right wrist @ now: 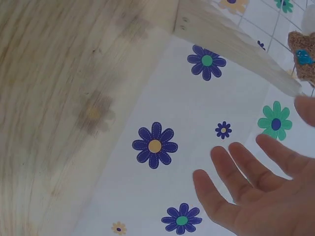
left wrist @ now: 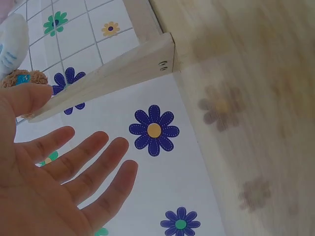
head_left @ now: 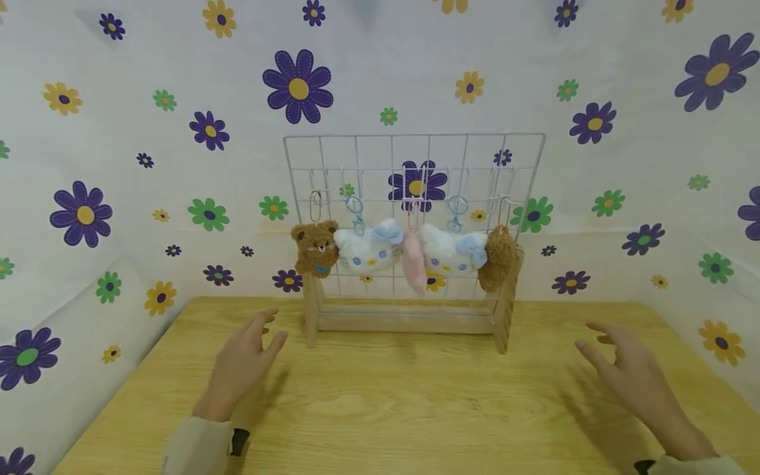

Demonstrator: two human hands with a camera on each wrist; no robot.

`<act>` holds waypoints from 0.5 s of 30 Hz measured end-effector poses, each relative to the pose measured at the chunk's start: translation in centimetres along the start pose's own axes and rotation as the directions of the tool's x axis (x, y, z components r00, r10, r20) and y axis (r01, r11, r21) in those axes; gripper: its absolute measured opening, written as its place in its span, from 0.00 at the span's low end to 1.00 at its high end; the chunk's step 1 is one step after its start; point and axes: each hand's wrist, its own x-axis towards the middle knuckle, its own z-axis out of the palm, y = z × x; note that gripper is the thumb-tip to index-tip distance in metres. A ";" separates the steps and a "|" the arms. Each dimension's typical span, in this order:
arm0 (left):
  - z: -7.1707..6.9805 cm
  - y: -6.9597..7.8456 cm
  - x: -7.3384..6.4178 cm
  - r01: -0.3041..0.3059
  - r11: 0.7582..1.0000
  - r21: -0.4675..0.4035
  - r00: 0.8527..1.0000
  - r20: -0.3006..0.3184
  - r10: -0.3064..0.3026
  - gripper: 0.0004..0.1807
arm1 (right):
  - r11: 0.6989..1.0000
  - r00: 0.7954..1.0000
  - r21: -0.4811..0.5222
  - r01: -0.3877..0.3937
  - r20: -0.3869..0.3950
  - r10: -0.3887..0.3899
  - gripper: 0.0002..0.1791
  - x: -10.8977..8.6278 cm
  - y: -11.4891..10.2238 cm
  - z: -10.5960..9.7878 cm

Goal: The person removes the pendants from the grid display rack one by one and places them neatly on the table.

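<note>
Head view alone shows all five plush toys (head_left: 413, 260), while wrist views show empty fingers (left wrist: 101, 167) (right wrist: 231, 169) loosely spread.

From my end, the pink plush (head_left: 413, 261) hangs edge-on in the head view, so I can't read its shape — and the far-right brown plush (head_left: 499, 260) has its face turned out of sight. The left sleeve (head_left: 197, 450) and right sleeve (head_left: 691, 466) run off the bottom. In the left wrist view I see the left hand (left wrist: 51, 184) cropped, its thumb (left wrist: 24, 99) covering part of the brown bear (left wrist: 30, 77); a white plush (left wrist: 15, 44) is cut off. The right wrist view's edge slices the right hand (right wrist: 266, 196). Flower reflections (left wrist: 221, 105) blur.
</note>
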 end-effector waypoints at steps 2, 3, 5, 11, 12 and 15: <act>0.4 0.1 0.3 0.019 0.999 -0.041 1.000 0.007 -0.019 0.27 | 1.000 1.000 0.023 -0.015 -0.027 0.015 0.22 0.0 -0.1 -0.2; 0.6 0.2 0.5 0.025 0.998 -0.064 1.000 0.006 -0.025 0.27 | 0.999 0.999 0.036 -0.023 -0.036 0.025 0.22 0.0 -0.2 -0.3; 1.0 0.2 0.8 0.031 0.993 -0.117 1.000 0.000 -0.031 0.26 | 0.998 0.998 0.052 -0.032 -0.054 0.035 0.21 0.1 -0.3 -0.3; 1.9 0.1 1.6 0.019 0.967 -0.252 0.999 -0.025 -0.026 0.25 | 0.992 0.995 0.127 -0.018 -0.094 0.030 0.18 0.7 -0.7 -0.1; 1.9 0.0 1.7 0.018 0.965 -0.260 0.999 -0.027 -0.026 0.25 | 0.991 0.994 0.133 -0.012 -0.108 0.027 0.18 0.8 -0.8 -0.1; 2.0 -0.2 2.0 0.026 0.958 -0.287 0.999 -0.034 -0.037 0.26 | 0.990 0.988 0.138 0.002 -0.151 0.019 0.17 1.0 -1.1 0.0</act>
